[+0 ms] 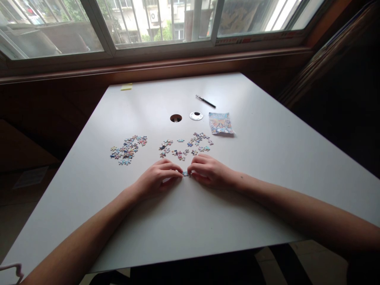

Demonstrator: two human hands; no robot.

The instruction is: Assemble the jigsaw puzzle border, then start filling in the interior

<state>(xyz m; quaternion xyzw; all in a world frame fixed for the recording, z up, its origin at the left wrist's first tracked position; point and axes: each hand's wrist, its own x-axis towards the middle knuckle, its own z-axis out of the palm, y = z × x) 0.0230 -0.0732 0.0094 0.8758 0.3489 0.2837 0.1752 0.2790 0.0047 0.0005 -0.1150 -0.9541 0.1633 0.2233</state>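
Small light-blue jigsaw puzzle pieces (185,173) lie on the white table between my fingertips; whether they are joined cannot be made out. My left hand (160,174) pinches their left side with fingers closed. From the right, my right hand (209,170) does the same, thumb and fingers pressed together at the edge. Just beyond my hands are loose puzzle pieces (179,153) in a loose ring, with another cluster of pieces (200,139) farther right. A denser pile of puzzle pieces (126,150) sits to the left of my left hand.
Past the pieces, a printed picture sheet (221,123) rests on the table (208,225). Near it are a black pen (206,101), a round silvery cover (196,116) and a cable hole (176,118). A yellow sticky note (126,86) is at the far left edge, below the window.
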